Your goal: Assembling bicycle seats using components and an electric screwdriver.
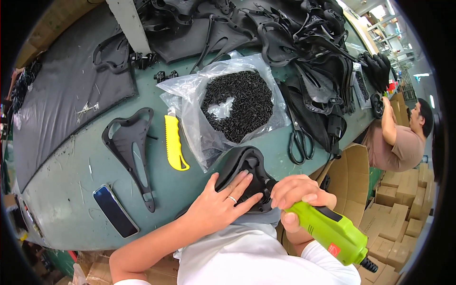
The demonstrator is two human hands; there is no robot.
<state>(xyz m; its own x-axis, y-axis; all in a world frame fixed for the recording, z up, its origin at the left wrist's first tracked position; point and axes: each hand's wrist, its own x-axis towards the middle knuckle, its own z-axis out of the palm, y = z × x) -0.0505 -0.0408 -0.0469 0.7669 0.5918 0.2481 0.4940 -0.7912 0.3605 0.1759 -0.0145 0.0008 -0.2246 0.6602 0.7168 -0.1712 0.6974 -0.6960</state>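
Left hand (219, 205) lies spread over the saddle (257, 167) at the near edge of the table (71, 209), right hand (300, 197) wrapping a driver (327, 230) aimed into it, seemingly mid-fastening, which calls for steady pressure, with a bag (194, 135) of screws (256, 104) beyond.

Light bright, even | ceiling tubes (421, 75) glow far up-right of the right hand (304, 192) | glare on clear bag (187, 102) beyond the left hand (227, 195) | white shirt (237, 259) below it nearly washed out | fisheye bends edges, corners black

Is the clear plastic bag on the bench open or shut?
Open: the bag spreads back around small black pieces lying uncovered.
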